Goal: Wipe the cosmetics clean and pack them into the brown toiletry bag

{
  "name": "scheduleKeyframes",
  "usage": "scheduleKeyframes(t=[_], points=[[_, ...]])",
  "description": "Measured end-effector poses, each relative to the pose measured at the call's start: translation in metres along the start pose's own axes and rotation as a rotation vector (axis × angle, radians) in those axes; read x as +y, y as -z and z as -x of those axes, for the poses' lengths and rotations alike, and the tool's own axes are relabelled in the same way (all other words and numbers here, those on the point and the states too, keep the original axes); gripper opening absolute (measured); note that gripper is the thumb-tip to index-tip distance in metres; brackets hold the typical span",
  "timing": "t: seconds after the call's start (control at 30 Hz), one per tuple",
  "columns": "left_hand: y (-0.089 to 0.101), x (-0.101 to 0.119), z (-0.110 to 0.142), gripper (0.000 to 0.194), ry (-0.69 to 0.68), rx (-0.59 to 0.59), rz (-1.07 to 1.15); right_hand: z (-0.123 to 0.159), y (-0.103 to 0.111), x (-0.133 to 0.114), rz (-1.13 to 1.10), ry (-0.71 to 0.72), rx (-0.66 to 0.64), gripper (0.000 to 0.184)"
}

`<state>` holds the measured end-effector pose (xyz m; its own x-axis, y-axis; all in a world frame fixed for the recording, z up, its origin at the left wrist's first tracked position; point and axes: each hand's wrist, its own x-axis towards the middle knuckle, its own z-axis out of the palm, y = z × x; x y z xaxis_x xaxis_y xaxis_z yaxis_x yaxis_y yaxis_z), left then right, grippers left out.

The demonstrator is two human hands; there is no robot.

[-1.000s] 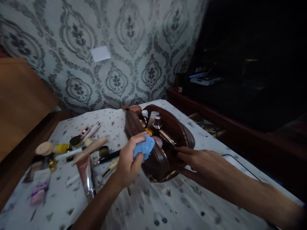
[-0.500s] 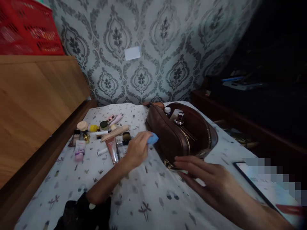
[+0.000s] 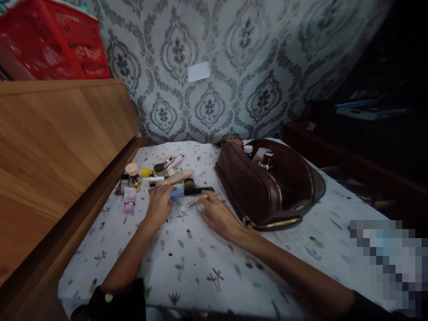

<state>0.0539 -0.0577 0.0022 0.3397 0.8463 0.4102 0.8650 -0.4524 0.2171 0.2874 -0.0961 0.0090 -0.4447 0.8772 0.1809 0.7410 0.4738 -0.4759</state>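
My left hand [image 3: 158, 208] is closed, with a small soft blue pad [image 3: 175, 192] at its fingertips, low over the cosmetics. Part of what lies under this hand is hidden. My right hand [image 3: 219, 218] has its fingers and thumb apart. Its fingertips lie over a slim silver-ended stick [image 3: 191, 204] on the sheet, which they partly cover. Just beyond them is a black-handled brush [image 3: 199, 191]. To the right of this hand stands a brown leather bag [image 3: 247, 183], unzipped. A silver-capped bottle [image 3: 266, 160] and a white-capped bottle [image 3: 248, 150] show inside it.
Left of my hands lie several cosmetics: a pink-and-white tube [image 3: 129, 199], a yellow item [image 3: 146, 172], a dark-lidded jar [image 3: 158, 169] and a beige tube [image 3: 177, 178]. A wooden panel [image 3: 67, 120] borders the left, below a red basket [image 3: 80, 44]. Patterned wall stands behind.
My left hand has moved left with the blue pad, over the cosmetics. My right hand has left the bag's front and come left to the slim stick. The view has shifted.
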Motion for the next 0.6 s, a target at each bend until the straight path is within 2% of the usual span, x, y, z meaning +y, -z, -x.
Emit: scheduleKeyframes(t=[0.13, 0.3, 0.4, 0.6], points=[[0.007, -0.017, -0.002, 0.043, 0.079, -0.083, -0.160, -0.020, -0.022, 0.013, 0.069, -0.068, 0.114, 0.042], [0.009, -0.021, -0.003, 0.040, 0.123, -0.115, -0.217, -0.026, -0.048, 0.038, 0.117, 0.019, 0.271, 0.039], [0.006, -0.017, -0.004, 0.041, 0.127, -0.141, -0.215, -0.026, -0.056, 0.047, 0.098, 0.059, 0.320, 0.040], [0.007, -0.013, -0.006, 0.044, 0.034, -0.212, -0.120, -0.027, -0.058, 0.054, -0.015, 0.087, 0.353, 0.045]])
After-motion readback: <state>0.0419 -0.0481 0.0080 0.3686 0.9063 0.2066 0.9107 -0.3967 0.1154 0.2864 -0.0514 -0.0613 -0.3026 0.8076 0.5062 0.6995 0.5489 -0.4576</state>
